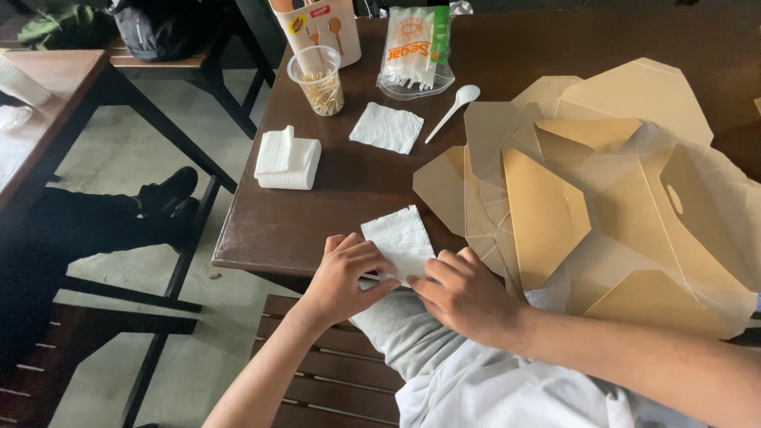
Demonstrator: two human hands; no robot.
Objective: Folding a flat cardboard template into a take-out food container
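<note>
Both grips pinching white napkin (400,238) — left hand (342,273), right hand (468,295), fingers curled

White paper napkin (400,238), white plastic spoon (452,111), tan flattened cardboard boxes (547,214), all on a dark brown wooden surface (317,214).

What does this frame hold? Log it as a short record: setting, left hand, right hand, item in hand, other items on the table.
setting: dark brown wooden table, seen from above by a seated person
left hand: fingers pressed on the napkin's near left edge
right hand: fingers on the napkin's near right edge
item in hand: white paper napkin at the table's near edge
other items: napkin stack, single flat napkin, plastic cup of toothpicks, white plastic spoon, bag of plastic cutlery, flattened tan cardboard boxes
</note>
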